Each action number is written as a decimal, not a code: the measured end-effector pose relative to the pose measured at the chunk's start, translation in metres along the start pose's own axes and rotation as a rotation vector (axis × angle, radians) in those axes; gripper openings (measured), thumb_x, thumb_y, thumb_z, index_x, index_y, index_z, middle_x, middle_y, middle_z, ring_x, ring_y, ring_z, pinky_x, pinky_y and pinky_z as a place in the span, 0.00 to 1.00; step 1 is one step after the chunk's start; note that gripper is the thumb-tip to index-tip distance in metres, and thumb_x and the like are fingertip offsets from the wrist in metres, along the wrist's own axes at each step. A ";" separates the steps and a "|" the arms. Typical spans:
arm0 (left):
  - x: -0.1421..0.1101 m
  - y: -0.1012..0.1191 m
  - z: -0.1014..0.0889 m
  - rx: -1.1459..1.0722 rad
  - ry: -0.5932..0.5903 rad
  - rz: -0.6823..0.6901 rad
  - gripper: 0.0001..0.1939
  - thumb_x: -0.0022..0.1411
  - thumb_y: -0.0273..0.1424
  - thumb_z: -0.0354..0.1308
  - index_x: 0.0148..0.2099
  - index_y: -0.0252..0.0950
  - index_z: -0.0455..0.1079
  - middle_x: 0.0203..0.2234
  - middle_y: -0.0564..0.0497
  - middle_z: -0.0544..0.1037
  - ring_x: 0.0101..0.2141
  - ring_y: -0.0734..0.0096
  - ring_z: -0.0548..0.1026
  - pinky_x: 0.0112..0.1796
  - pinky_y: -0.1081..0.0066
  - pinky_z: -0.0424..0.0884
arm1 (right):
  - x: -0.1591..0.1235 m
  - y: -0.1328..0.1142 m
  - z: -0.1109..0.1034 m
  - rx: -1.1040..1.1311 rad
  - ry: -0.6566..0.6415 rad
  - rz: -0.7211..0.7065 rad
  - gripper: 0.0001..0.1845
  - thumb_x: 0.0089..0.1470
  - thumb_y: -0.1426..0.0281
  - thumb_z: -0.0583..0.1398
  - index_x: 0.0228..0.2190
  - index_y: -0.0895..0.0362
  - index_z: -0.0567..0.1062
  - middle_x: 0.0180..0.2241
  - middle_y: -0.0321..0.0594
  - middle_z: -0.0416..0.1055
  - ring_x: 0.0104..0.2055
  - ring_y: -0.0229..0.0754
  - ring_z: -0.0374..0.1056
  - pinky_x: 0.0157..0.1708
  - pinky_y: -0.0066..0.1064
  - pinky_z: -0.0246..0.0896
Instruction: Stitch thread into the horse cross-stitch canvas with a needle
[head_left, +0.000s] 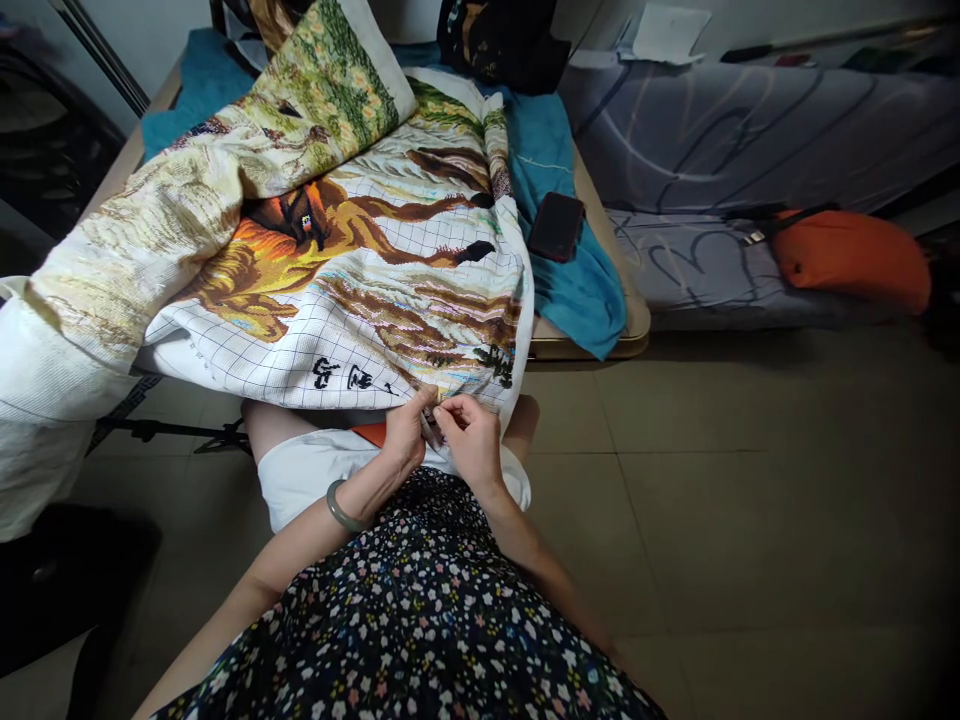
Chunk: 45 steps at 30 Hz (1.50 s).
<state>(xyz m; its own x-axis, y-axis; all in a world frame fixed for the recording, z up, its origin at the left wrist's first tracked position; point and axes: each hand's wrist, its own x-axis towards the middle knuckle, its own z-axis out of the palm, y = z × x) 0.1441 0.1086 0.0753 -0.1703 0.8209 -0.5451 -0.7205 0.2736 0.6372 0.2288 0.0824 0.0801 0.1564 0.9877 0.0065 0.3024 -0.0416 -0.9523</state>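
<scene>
A large cross-stitch cloth (352, 270) with a gridded white ground and brown, orange and green stitched picture drapes from the table onto my lap. My left hand (407, 432), with a green bangle on its wrist, pinches the cloth's near edge. My right hand (471, 440) is closed right beside it, fingertips meeting the left hand's at the hem. Something thin seems held between them, too small to name.
A dark phone (556, 226) lies on a teal cloth (577, 280) on the low table (634, 335). A bed with grey sheet (750, 150) and an orange bag (851, 258) stands at right. A dark bag (501, 40) sits at the table's far end. Tiled floor surrounds.
</scene>
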 end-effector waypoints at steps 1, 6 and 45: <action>0.001 0.000 0.000 0.005 0.005 0.003 0.19 0.34 0.32 0.74 0.29 0.34 0.70 0.21 0.56 0.74 0.21 0.77 0.69 0.27 0.73 0.65 | 0.000 0.002 0.000 0.014 0.003 0.006 0.08 0.53 0.65 0.59 0.28 0.56 0.72 0.27 0.40 0.74 0.29 0.40 0.70 0.27 0.28 0.65; 0.005 -0.001 0.000 0.023 0.012 0.016 0.18 0.34 0.31 0.73 0.28 0.34 0.70 0.22 0.54 0.75 0.26 0.74 0.72 0.31 0.72 0.67 | 0.000 0.004 0.001 0.028 0.015 -0.002 0.07 0.53 0.66 0.59 0.28 0.56 0.73 0.26 0.39 0.74 0.28 0.40 0.70 0.27 0.28 0.65; -0.004 -0.001 0.000 -0.025 -0.056 -0.023 0.18 0.36 0.36 0.74 0.27 0.34 0.72 0.22 0.54 0.74 0.24 0.75 0.71 0.28 0.72 0.66 | 0.015 -0.010 -0.002 0.098 0.030 0.003 0.11 0.54 0.64 0.60 0.39 0.56 0.71 0.26 0.35 0.74 0.22 0.38 0.70 0.25 0.28 0.68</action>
<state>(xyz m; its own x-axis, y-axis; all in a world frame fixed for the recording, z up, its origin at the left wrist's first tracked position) 0.1456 0.1053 0.0774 -0.1161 0.8415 -0.5276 -0.7402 0.2809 0.6109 0.2298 0.0977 0.0905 0.1860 0.9825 0.0113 0.2084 -0.0282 -0.9776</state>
